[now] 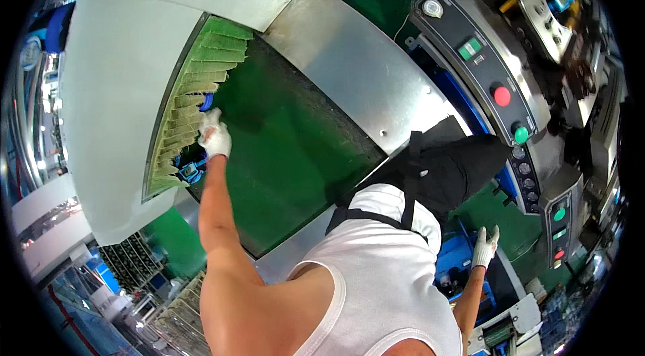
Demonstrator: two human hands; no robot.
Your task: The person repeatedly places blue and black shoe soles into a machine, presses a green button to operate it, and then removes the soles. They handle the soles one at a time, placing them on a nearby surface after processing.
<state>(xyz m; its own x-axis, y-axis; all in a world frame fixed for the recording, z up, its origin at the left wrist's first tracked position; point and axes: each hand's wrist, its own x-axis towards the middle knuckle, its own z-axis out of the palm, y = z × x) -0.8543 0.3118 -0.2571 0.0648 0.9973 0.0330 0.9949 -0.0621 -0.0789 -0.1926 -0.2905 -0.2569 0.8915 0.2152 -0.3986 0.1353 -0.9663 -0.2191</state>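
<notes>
My left hand (215, 137), in a white glove, reaches over a green conveyor belt (275, 154) to a curtain of green strips (201, 73). Its fingers are curled; what they hold, if anything, is hidden. A curved blue piece (207, 102) pokes out between the strips just beyond the fingertips. Nearer me, a blue and dark part (191, 171) shows at the curtain's lower end. Far to the right, my gloved right hand (485, 248) is open with its fingers apart, beside a blue bin (457, 248) that has dark items in it.
A large pale machine housing (127, 94) frames the curtain. A metal plate (349, 53) borders the belt. On the right stands a dark control panel (480, 63) with coloured buttons, and a second panel (561, 218) below it. A rack (131, 262) stands at the lower left.
</notes>
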